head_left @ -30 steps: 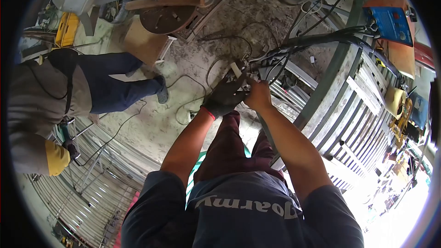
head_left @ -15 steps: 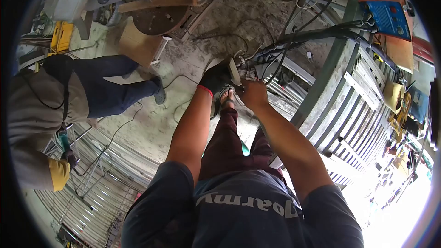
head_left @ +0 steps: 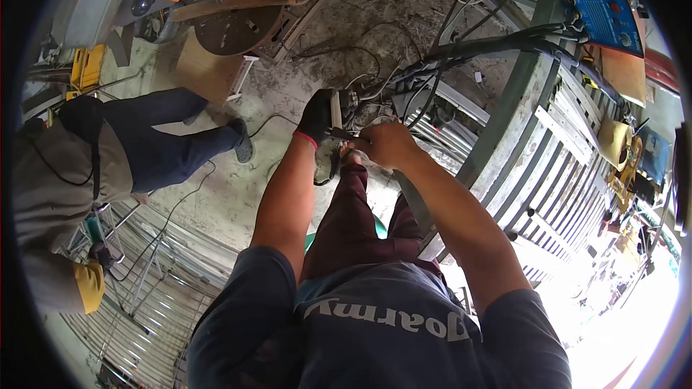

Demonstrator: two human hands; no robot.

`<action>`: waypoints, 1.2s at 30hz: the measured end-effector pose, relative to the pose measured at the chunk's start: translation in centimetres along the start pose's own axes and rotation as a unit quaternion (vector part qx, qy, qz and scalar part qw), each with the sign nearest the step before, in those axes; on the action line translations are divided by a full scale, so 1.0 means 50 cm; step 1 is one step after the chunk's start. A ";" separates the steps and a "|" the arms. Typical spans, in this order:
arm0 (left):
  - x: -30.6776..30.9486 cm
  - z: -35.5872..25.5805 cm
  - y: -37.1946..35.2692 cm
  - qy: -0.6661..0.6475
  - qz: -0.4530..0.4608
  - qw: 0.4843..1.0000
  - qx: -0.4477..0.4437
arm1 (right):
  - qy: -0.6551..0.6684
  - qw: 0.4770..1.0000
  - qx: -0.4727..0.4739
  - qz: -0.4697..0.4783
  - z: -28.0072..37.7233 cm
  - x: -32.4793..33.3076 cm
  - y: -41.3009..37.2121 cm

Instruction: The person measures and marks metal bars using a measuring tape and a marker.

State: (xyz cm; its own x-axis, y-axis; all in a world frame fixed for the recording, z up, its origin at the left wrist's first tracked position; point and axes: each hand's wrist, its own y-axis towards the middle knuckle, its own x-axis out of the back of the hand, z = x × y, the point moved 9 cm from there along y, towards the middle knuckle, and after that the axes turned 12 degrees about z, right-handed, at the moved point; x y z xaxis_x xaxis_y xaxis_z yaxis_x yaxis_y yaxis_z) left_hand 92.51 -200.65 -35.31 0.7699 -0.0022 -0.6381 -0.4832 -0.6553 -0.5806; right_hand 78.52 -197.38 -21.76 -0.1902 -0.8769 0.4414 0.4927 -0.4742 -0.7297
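My left hand, in a black glove with a red cuff, is closed around a piece with a pale, narrow slab-like face. A greyish metal part sits along that piece's right side; I cannot tell what the whole thing is. In my bare right hand, the fingers are bent around a dark, flat-ended tool. Its flat end points left, right by the lower end of the pale piece and my left wrist. Both hands are in front of me, above my foot.
A person stands at left, one hand near a green tool. Large round disc lies at upper left. Black cables run to a blue machine at right. Metal grilles lean on the right, beside metal bars.
Both hands have shifted left in the view. The pale piece has turned more upright, and the dark tool in my right hand now shows, reaching toward my left hand.
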 end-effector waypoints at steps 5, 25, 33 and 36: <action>0.032 0.040 -0.004 -0.140 -0.022 0.989 0.048 | -0.093 0.994 -0.024 -0.054 -0.003 0.019 0.010; -0.001 0.052 0.023 -0.220 0.033 0.972 0.069 | 0.074 0.967 0.054 -0.239 -0.039 0.050 0.018; -0.046 0.003 0.065 -0.100 0.186 0.977 -0.026 | 0.095 0.968 0.024 -0.233 -0.056 0.044 0.027; -0.018 0.016 0.073 -0.100 0.130 0.985 -0.059 | 0.116 0.964 0.043 -0.237 -0.080 0.039 0.037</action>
State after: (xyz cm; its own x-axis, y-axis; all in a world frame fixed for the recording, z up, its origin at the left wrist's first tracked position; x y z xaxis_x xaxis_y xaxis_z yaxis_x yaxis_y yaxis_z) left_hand 89.72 -202.44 -37.25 0.5237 -0.0410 -0.8509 -0.5920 -0.7358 -0.3289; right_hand 75.66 -200.30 -24.36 -0.5918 -0.5617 0.5782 0.3698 -0.8265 -0.4245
